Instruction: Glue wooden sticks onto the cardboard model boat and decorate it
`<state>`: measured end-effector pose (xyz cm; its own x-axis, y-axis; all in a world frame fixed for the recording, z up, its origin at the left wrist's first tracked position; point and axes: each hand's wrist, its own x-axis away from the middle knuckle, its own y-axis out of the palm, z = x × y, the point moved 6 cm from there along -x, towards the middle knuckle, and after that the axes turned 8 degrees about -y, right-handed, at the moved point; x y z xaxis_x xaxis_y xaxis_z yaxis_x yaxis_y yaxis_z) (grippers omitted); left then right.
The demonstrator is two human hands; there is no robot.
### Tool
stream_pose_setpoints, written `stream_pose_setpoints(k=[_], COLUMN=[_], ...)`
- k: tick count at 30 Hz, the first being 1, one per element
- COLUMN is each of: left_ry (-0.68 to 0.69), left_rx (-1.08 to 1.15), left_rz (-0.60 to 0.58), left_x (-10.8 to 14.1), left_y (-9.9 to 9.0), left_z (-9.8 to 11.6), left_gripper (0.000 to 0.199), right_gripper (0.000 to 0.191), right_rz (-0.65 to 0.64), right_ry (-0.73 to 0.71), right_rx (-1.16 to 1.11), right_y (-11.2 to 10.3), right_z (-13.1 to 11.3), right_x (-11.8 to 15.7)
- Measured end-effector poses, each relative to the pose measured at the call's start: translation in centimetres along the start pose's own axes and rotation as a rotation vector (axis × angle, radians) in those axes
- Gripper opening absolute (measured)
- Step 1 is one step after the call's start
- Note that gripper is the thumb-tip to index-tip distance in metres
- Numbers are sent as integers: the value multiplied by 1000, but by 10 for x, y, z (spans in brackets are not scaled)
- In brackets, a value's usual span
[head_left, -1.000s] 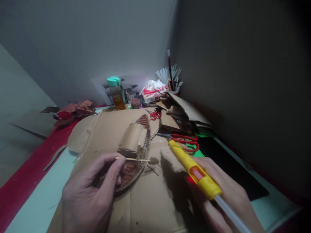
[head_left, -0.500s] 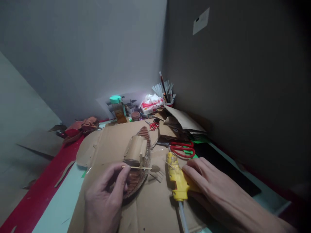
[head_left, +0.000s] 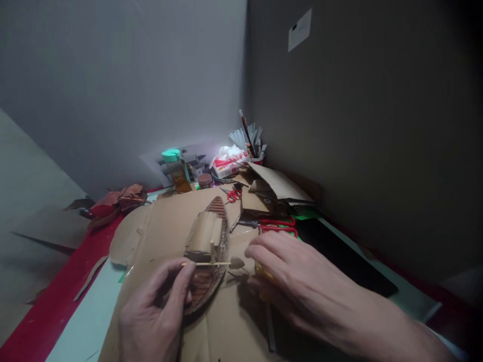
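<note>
At the far left, crumpled red-brown scraps [head_left: 116, 200] lay on the red edge of the tabletop [head_left: 56, 301]. Nearer the middle, a bottle with a green cap [head_left: 174, 170] stood at the back, near a small brown jar [head_left: 205, 180].

The left hand [head_left: 151, 317] was low in the view, its thumb and forefinger pinched shut on a thin wooden stick [head_left: 207, 263], which it held level. The stick crossed in front of a small cardboard boat [head_left: 208, 251], which rested on a large cardboard sheet [head_left: 162, 221] spread over the tabletop. The stick's free end pointed right, toward a small dark cardboard bit [head_left: 237, 262] just beside the hull.

Behind the boat lay small red scissors [head_left: 234, 194], and farther back a white packet with red print [head_left: 228, 162] and a cup of white sticks and brushes [head_left: 249, 143].

The right hand [head_left: 298, 281] lay palm down over a yellow glue gun [head_left: 261, 272], covering nearly all of it; the fingers were curved, but whether they gripped the gun could not be told. Just beyond its fingertips were large red scissors [head_left: 278, 225], near a heap of folded cardboard pieces [head_left: 279, 188], with a black mat [head_left: 350, 261] to the right.
</note>
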<state>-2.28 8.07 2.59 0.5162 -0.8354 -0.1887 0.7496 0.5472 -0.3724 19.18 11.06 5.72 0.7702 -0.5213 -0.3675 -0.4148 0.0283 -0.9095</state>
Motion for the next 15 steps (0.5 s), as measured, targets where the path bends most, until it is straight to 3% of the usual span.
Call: stream_pose_setpoints(k=[3,7,15], left_ry=[41,-17,-40], left_rx=[-45,-24,-137], left_rz=[-32,36,125], left_x=[-1,3,10], left_y=[1,-2,-3], left_z=[2,3,5], left_gripper=[20,18,11], right_gripper=[9,18,22], right_rz=[-30,-27,12], right_ry=[-32,-60,-40], right_rx=[-2,-21,-65], right_y=[16,29,32], right_z=[-1,2,6], right_x=[-15,-25,-23])
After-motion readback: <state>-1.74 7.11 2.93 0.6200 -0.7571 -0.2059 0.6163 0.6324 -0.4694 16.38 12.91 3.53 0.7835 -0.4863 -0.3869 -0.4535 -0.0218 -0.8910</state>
